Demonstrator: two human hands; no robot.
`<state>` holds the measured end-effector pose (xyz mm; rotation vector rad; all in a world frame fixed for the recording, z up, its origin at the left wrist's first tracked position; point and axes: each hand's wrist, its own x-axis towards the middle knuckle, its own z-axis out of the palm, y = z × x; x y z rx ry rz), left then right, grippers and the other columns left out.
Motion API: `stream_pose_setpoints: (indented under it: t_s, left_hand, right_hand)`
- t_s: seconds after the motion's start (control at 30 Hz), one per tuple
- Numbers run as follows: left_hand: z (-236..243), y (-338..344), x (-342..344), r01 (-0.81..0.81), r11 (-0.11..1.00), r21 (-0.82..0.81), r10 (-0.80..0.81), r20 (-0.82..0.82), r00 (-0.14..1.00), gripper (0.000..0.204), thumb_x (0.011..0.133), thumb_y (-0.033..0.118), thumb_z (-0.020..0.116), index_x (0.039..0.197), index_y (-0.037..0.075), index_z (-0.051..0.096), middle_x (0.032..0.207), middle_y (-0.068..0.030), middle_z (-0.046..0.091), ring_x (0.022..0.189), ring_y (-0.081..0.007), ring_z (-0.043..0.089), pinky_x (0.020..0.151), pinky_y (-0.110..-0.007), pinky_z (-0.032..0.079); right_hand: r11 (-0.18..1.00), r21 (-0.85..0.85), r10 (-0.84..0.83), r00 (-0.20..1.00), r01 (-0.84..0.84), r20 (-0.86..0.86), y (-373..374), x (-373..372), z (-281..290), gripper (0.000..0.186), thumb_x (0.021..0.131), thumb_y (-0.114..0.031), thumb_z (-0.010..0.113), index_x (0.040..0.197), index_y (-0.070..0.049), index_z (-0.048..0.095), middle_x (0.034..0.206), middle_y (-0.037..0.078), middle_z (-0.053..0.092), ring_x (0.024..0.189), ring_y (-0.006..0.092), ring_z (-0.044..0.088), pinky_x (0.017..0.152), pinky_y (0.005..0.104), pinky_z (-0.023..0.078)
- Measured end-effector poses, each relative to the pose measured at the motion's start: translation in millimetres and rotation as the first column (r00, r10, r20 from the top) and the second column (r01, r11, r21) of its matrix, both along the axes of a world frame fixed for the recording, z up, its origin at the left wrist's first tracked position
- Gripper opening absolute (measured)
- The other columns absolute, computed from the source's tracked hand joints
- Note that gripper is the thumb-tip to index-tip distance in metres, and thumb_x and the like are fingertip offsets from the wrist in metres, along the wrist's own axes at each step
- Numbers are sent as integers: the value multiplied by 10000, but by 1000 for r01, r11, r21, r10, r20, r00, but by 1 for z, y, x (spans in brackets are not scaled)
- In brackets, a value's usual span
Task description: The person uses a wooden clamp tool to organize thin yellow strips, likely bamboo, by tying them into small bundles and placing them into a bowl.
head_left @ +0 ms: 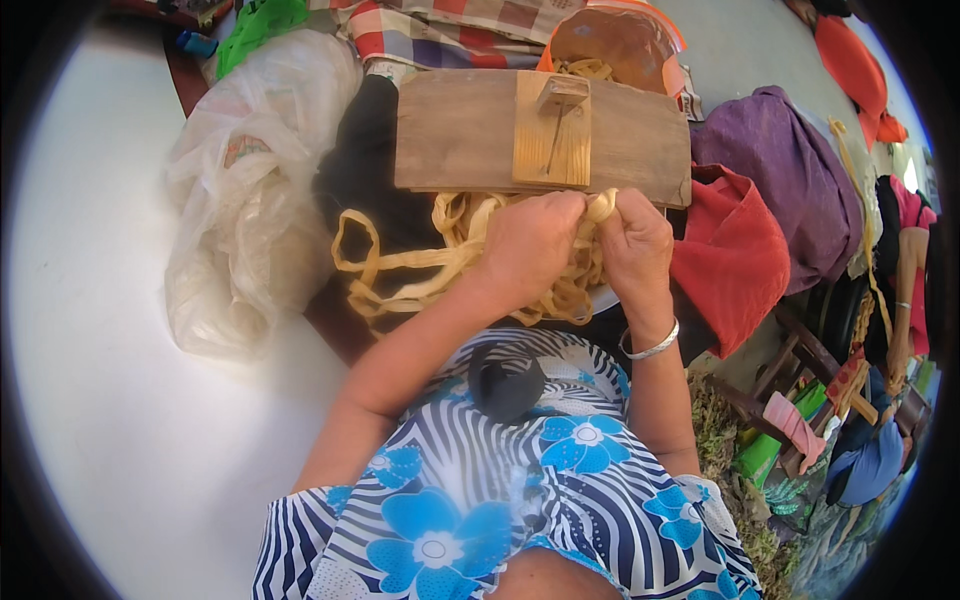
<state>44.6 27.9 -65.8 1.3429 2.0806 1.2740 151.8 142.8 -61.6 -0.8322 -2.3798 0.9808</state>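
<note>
Both fists meet at the near edge of a brown wooden board (450, 130). A paler wood piece (530, 150) crosses it, carrying a small wooden block (565, 92) and a thin dark rod or slit. My right hand (637, 245), with a bracelet at the wrist, pinches a pale yellow twisted strip (601, 206) between thumb and fingers. Closed close beside it, my left hand (535, 240) appears to grip the same strip; its fingertips are hidden. Below and left of my hands, loose loops of flat yellow strip (410, 265) lie piled over my lap.
A crumpled clear plastic bag (245, 200) rests at the left. Behind the board stands an orange-rimmed bucket (625, 45) with more strip inside. Red cloth (730, 260) and a purple bundle (785, 190) are at the right. Another person's arm (908, 290) shows at the far right.
</note>
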Motion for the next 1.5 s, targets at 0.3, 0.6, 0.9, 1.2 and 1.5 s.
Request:
stream_pose_setpoints:
  t_s: [0.3,0.6,0.9,1.2,1.5]
  left_hand:
    - [-2,-3,4,84,988,127,-75,-70,995,287,844,75,592,1125,17,608,1046,-108,622,894,-316,632,713,-385,515]
    - [23,15,7,70,997,15,-71,164,984,271,897,136,557,1113,-28,574,1013,-174,612,937,-333,593,849,-384,466]
    - [8,-10,3,52,957,-287,232,858,459,222,950,172,532,1041,-27,568,833,-51,605,780,-145,575,713,-301,481]
    - [10,-23,-12,53,998,19,-46,-262,964,132,832,65,594,964,74,594,832,-114,628,779,-315,617,645,-391,492]
    - [8,-9,-13,115,993,12,-111,-190,975,119,835,58,638,949,34,615,816,-159,635,761,-378,609,627,-395,492]
  right_hand:
    - [8,-970,-234,943,-242,-237,-14,10,6,274,968,-227,585,995,27,683,1025,52,661,887,114,609,751,255,484]
    - [832,-526,-42,925,-177,-379,-12,9,-24,128,876,-18,607,967,27,684,1224,62,550,1027,151,566,899,258,441]
    - [926,-374,-196,914,54,-354,-8,13,-15,101,863,-14,650,945,25,693,1242,86,544,1075,153,526,931,271,411]
    - [826,-549,-22,966,-129,-259,18,17,11,326,940,-129,591,1235,11,591,1265,88,579,1084,137,554,941,269,439]
    - [688,-669,354,935,-281,-29,26,12,10,285,822,13,636,1105,-19,644,975,29,679,921,143,620,814,281,494]
